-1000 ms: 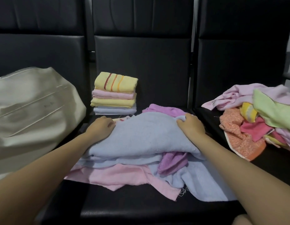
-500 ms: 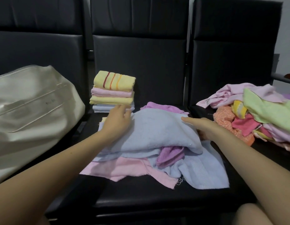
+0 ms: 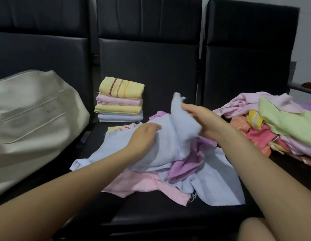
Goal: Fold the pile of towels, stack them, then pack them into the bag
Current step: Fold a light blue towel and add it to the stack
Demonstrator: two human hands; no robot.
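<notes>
A light blue towel (image 3: 170, 136) lies on top of a loose heap on the middle black seat. My right hand (image 3: 201, 119) grips its right part and lifts a corner up. My left hand (image 3: 144, 138) rests on the towel's left half with fingers curled over the cloth. Under it lie a purple towel (image 3: 187, 164), a pink towel (image 3: 144, 183) and another blue towel (image 3: 219, 186). A stack of several folded towels (image 3: 120, 100), yellow striped on top, stands at the back of the seat. A cream bag (image 3: 33, 122) lies on the left seat.
A pile of unfolded towels (image 3: 276, 124) in pink, green, orange and yellow fills the right seat. Black seat backs (image 3: 147, 63) rise behind everything. A knee (image 3: 255, 230) shows at the bottom right.
My right hand has taken hold of the blue towel's right side and raised a corner. My left hand slid back from the stack onto the towel's left half.
</notes>
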